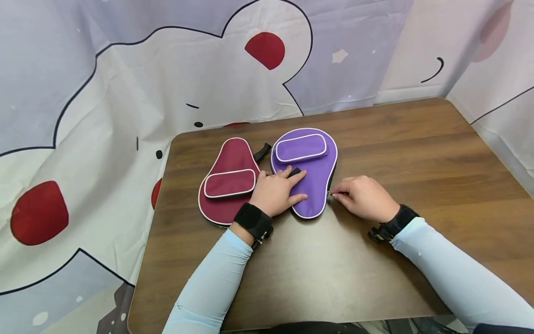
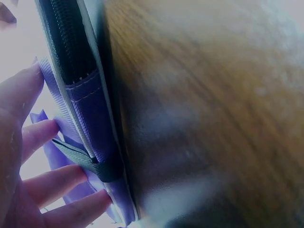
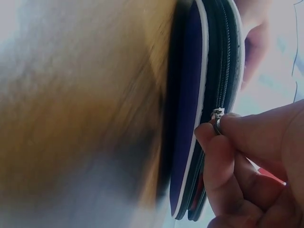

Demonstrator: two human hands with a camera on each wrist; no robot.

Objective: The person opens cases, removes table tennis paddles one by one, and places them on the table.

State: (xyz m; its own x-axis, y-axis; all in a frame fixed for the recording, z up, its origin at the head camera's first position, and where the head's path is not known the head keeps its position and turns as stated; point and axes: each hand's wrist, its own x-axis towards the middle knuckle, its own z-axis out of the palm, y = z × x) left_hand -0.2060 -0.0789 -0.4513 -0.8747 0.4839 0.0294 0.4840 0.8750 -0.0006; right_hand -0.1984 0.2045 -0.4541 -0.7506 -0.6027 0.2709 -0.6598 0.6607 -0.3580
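Observation:
A purple paddle-shaped case with white piping lies on the table, its narrow end toward me. My left hand rests on it with spread fingers, pressing its left side. At the case's right edge, my right hand pinches the small metal zipper pull between thumb and forefinger. In the right wrist view the zipper teeth are joined above the slider; below it the edges stand apart, with a bit of red between them. A dark strap crosses the case's side near my left fingers.
A dark red case of the same kind lies at the left, wide end toward me, partly behind my left hand. Its black strap reaches toward the purple case. A printed curtain hangs behind the wooden table.

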